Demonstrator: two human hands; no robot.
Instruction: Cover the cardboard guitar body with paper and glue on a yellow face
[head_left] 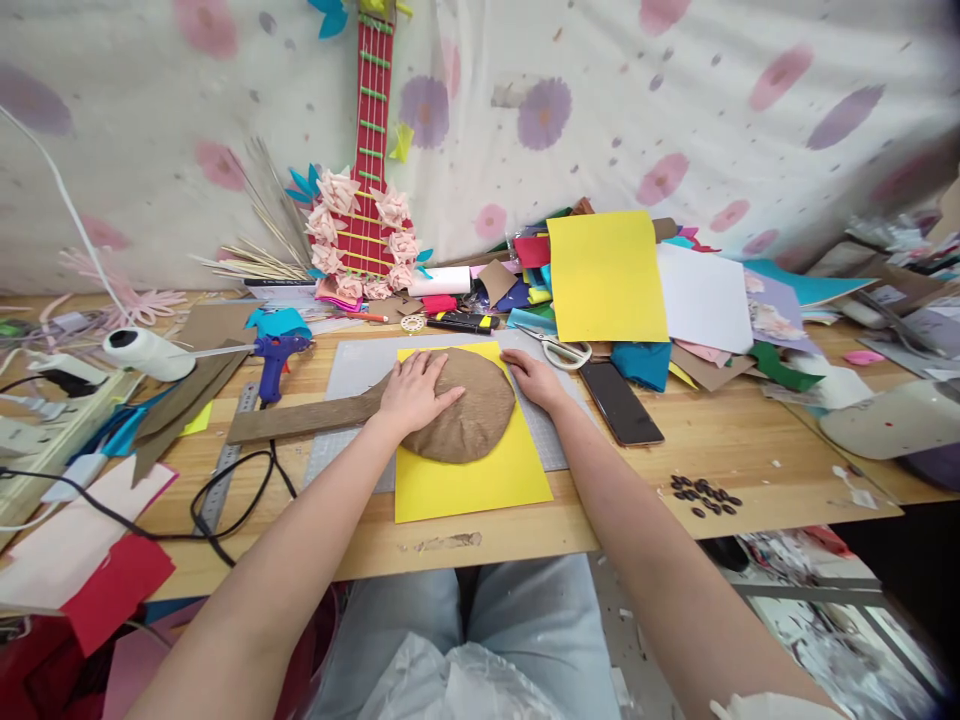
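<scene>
A round brown piece with a long flat neck (480, 405), shaped like a banjo, lies on a yellow sheet of paper (472, 490). Its surface looks like wrinkled brown paper. My left hand (415, 395) rests flat on the round part near the neck, fingers spread. At the upper right edge of the yellow sheet is my right hand (534, 380), its fingers bent and closed at the paper's edge beside the disc. Under the sheet lies a grey cutting mat (352, 375).
A blue glue gun (276, 362) stands left of the mat, near a steel ruler (219, 485) and black cable. Scissors (564, 352), a phone (621, 402) and small dark beads (705, 495) lie on the right. Behind stand a red paper guitar (367, 215) and piled coloured sheets (607, 280).
</scene>
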